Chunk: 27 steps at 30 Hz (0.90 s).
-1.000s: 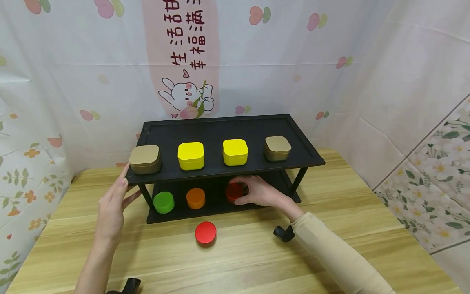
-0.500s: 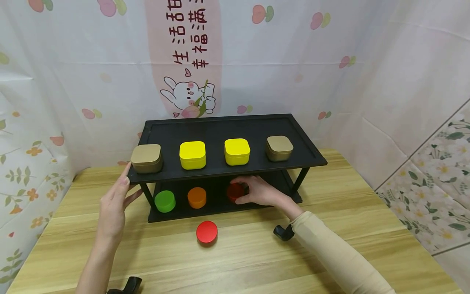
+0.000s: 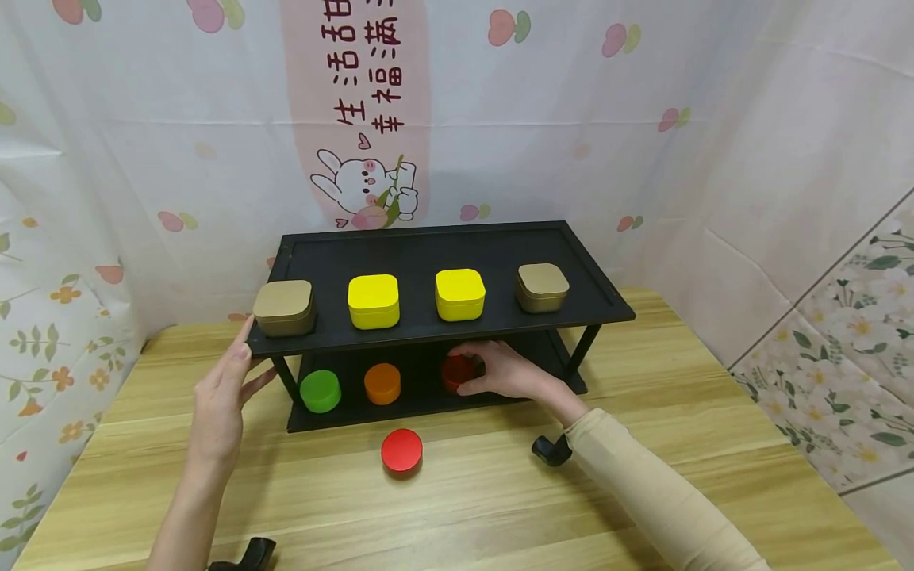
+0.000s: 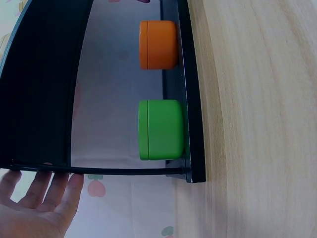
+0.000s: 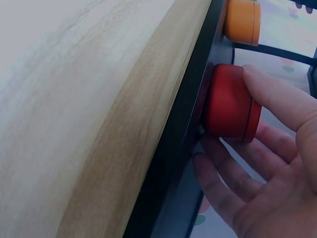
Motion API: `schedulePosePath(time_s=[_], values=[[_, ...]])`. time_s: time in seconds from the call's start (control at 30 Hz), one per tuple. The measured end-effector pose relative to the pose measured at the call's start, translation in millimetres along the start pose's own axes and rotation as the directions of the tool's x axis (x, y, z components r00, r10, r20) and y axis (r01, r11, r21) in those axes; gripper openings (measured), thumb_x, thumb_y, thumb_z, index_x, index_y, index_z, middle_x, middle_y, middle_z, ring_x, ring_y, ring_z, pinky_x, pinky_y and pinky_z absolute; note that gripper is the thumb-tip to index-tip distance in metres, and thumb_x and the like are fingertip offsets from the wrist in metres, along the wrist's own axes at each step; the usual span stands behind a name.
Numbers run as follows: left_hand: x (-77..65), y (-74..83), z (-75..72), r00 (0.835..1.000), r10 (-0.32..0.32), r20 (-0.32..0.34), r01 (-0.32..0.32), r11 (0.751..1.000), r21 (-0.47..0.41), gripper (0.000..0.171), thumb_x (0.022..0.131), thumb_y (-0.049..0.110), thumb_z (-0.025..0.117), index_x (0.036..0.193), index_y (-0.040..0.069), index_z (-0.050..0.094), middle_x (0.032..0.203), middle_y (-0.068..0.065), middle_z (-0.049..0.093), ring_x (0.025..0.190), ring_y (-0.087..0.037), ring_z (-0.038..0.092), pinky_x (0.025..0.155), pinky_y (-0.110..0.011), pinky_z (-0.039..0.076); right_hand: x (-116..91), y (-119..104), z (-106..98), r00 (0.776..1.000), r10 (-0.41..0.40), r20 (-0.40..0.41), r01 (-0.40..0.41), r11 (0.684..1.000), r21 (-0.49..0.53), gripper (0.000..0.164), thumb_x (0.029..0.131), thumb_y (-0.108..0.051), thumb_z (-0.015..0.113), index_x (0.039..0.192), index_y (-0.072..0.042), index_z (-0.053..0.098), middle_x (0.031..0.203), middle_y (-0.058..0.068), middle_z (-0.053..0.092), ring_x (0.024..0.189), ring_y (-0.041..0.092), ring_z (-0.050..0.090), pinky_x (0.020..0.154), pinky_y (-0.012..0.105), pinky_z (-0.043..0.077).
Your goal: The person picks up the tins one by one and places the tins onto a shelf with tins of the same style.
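My right hand [image 3: 503, 371] reaches under the upper board of a black two-tier shelf [image 3: 421, 246]. Its thumb and fingers grip a round red lidded tin [image 5: 228, 101], which sits at the lower tier's front; in the head view the hand partly covers it. At the shelf's left end, my left hand [image 3: 223, 392] touches the edge of the upper board. In the left wrist view its fingers [image 4: 72, 196] lie against that end, fairly straight. Green [image 3: 320, 392] and orange [image 3: 382, 385] round tins stand to the left on the lower tier. Another red tin [image 3: 402, 451] lies on the table before the shelf.
Along the upper tier's front stand two yellow square tins [image 3: 374, 302] between two tan ones [image 3: 284, 308]. Slanted black legs [image 3: 584, 349] hold the tiers apart. A patterned curtain [image 3: 543, 143] hangs behind the wooden table [image 3: 500, 507]. Black camera mounts [image 3: 552, 452] show at both wrists.
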<state>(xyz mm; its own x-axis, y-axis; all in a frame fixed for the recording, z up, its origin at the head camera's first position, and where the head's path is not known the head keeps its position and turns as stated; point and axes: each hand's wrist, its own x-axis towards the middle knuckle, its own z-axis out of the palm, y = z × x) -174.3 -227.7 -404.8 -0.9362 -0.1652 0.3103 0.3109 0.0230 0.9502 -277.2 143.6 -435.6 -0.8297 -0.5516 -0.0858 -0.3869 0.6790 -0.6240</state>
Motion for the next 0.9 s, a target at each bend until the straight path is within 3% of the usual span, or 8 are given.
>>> schedulePosePath(time_s=[0.37,0.6,0.9], values=[[-0.2,0.3,0.1,1.0,-0.001,0.001,0.001,1.0,0.004,0.046,0.112,0.028,0.042,0.156,0.017,0.045,0.165,0.005,0.042,0.128,0.006,0.057,0.095,-0.01,0.055,-0.6,-2.0,-0.4,1.0,0.014,0.009,-0.014,1.0,-0.002,0.061,0.088,-0.025,0.083,0.143,-0.012,0.059,0.137,0.01,0.065,0.121,0.028,0.06,0.104,0.043,0.055],[1.1,1.0,2.0,1.0,-0.004,0.002,0.004,1.0,0.002,0.045,0.112,0.029,0.042,0.156,0.018,0.045,0.163,0.006,0.043,0.125,0.004,0.059,0.095,-0.01,0.055,-4.7,-0.8,-2.8,0.999,0.039,0.015,-0.039,0.999,0.001,0.076,0.088,-0.028,0.083,0.154,-0.016,0.048,0.152,0.01,0.056,0.13,0.031,0.057,0.109,0.047,0.053],[-0.4,0.3,1.8,1.0,0.001,-0.005,-0.001,1.0,-0.005,0.045,0.112,0.027,0.042,0.156,0.017,0.045,0.162,0.008,0.045,0.126,0.004,0.058,0.094,-0.009,0.055,-16.3,5.0,-7.0,1.0,0.004,-0.027,-0.003,0.998,0.06,0.076,0.091,-0.035,0.079,0.157,-0.016,0.044,0.15,0.012,0.056,0.13,0.032,0.061,0.101,0.043,0.059]])
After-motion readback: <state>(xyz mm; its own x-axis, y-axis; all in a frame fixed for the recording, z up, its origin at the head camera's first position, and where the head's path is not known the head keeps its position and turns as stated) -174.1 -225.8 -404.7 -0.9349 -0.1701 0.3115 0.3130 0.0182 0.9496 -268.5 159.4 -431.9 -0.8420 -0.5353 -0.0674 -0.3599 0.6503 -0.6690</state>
